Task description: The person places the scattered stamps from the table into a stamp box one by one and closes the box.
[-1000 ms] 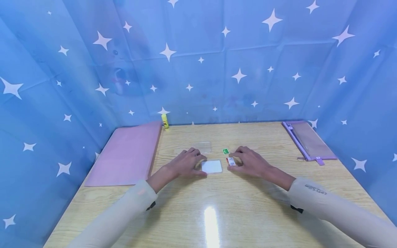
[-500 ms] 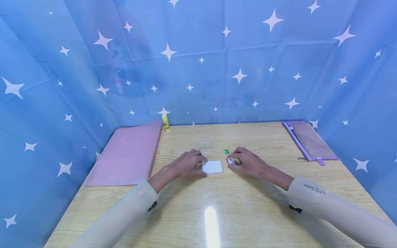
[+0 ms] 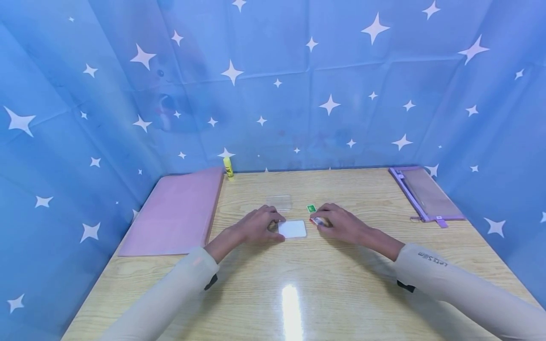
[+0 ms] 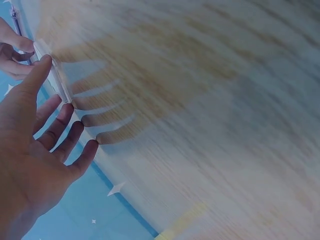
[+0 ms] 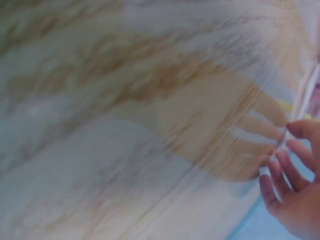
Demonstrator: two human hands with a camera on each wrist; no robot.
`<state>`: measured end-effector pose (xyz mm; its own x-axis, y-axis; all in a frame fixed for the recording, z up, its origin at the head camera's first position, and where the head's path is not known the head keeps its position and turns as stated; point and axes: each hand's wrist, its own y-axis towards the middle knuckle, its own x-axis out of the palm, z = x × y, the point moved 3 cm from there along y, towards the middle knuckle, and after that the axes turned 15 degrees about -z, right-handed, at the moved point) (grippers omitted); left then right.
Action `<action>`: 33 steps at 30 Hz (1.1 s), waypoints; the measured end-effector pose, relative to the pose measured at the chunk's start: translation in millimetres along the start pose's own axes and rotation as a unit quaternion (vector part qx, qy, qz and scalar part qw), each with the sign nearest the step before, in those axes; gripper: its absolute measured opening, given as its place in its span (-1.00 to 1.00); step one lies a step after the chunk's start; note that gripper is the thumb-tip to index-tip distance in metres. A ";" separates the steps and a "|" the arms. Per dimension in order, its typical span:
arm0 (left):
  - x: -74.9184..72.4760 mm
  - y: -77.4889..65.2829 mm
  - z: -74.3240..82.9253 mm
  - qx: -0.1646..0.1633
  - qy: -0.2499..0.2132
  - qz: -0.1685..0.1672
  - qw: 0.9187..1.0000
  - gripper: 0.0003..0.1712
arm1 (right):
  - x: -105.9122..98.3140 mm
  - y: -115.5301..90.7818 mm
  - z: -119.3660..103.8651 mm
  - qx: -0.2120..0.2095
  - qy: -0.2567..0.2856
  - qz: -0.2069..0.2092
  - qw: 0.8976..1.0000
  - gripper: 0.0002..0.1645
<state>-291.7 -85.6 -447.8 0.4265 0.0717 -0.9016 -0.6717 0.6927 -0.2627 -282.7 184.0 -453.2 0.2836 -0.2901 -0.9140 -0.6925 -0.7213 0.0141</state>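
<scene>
On the wooden table lies a flat white rectangle with a clear rim (image 3: 292, 229), like a card in a plastic case. My left hand (image 3: 256, 226) holds it at its left side, thumb at the near corner and index finger at the far one. In the left wrist view, the other fingers of that hand (image 4: 45, 135) spread along the tabletop. Just right of the white rectangle, my right hand (image 3: 344, 226) pinches a small red-and-white stamp-like piece (image 3: 317, 220), tilted and partly covered by the fingers. Beyond it lies a similar green piece (image 3: 311, 208) with a white border.
A clear plastic panel (image 3: 279, 202) lies behind the white rectangle. To the left is a large pink folder (image 3: 175, 213), with a yellow glue stick (image 3: 228, 168) standing at its far corner. A purple-edged zip pouch (image 3: 431, 192) lies at the far right. A blue star-patterned curtain (image 3: 273, 94) surrounds the table.
The red-and-white piece has turned from facing up to tilted between my right fingers, which have drawn together. My left hand and the white rectangle keep their places.
</scene>
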 end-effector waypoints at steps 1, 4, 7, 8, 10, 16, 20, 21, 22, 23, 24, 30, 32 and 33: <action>0.2 0.5 -0.3 -0.003 0.000 0.000 1.000 -0.34 | -0.2 -0.4 -0.1 0.000 0.002 -0.002 1.000 -0.64; 0.5 2.1 -0.5 -0.010 -0.002 -0.002 1.000 -0.34 | -1.6 -1.6 -0.6 0.001 0.013 -0.002 1.000 -0.65; -0.2 3.1 0.1 -0.014 -0.009 -0.003 1.000 -0.34 | -3.4 -2.6 -0.8 0.008 0.022 0.007 1.000 -0.68; -0.5 3.5 0.6 -0.014 -0.010 -0.003 1.000 -0.34 | -4.0 -3.0 -0.3 0.013 0.024 0.010 1.000 -0.69; -0.9 4.1 1.3 -0.014 -0.014 -0.002 1.000 -0.34 | -4.9 -3.7 0.9 0.022 0.025 0.013 0.999 -0.70; -0.7 4.0 1.6 -0.023 -0.015 -0.001 1.000 -0.35 | -6.5 0.2 4.5 0.014 0.042 -0.002 0.999 -0.78; -0.6 3.7 1.2 -0.027 -0.020 0.003 0.999 -0.35 | -6.8 4.2 5.0 0.009 0.063 -0.017 0.998 -0.77; -1.0 3.7 1.5 -0.026 -0.023 0.003 0.999 -0.35 | -7.0 4.7 4.4 0.011 0.066 -0.019 0.998 -0.75; -1.4 3.8 1.7 -0.026 -0.025 0.004 0.999 -0.36 | -7.2 5.2 4.0 0.013 0.068 -0.021 0.997 -0.74; -1.9 3.7 2.0 -0.025 -0.028 0.004 0.999 -0.36 | -7.4 5.7 3.4 0.015 0.068 -0.023 0.997 -0.73; -2.6 3.7 2.4 -0.025 -0.030 0.004 0.999 -0.36 | -7.9 6.0 2.8 0.018 0.068 -0.024 0.997 -0.72; -4.2 5.0 2.5 -0.034 -0.036 -0.005 0.999 -0.35 | -8.8 8.0 0.3 0.034 0.066 -0.030 0.997 -0.66; -4.2 5.8 2.1 -0.034 -0.036 -0.007 0.999 -0.34 | -8.7 9.0 -0.7 0.036 0.060 -0.032 0.997 -0.63; -4.0 6.0 2.0 -0.034 -0.036 -0.007 0.999 -0.35 | -8.4 9.4 -0.9 0.037 0.060 -0.033 0.997 -0.62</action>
<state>-296.2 -80.2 -445.1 0.4776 0.1154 -0.8710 -0.7035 0.6442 -0.3004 -291.0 179.2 -445.0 0.4046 -0.3194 -0.8569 -0.7157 -0.6939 -0.0793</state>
